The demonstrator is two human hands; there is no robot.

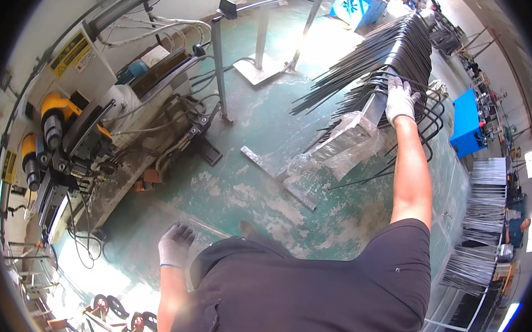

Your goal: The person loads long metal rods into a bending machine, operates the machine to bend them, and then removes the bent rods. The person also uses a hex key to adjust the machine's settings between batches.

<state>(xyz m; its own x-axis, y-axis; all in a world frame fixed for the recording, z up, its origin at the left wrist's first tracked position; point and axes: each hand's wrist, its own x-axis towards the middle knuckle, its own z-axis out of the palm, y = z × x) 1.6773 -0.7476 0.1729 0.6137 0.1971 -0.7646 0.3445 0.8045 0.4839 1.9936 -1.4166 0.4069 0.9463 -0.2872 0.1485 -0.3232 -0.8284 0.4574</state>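
Observation:
My right hand (401,102), in a pale work glove, reaches forward with its fingers spread over bent black metal rods (372,81). It touches the rods nearest me; whether any fingertip hooks under one is hidden. Many such rods hang in a dense row along a metal rack bar (375,107), their legs slanting down on both sides. Clear plastic film (355,137) wraps the bar's near end. My left hand (176,245), also gloved, hangs low at my left side, fingers loosely extended and nothing visible in it.
The rack's flat metal foot (277,178) lies across the worn green floor ahead. At left stands a machine with yellow-and-black cylinders (52,128), hoses and cables. A metal post (218,70) rises beside it. Blue bins (465,123) and bundled rods (485,204) stand at right.

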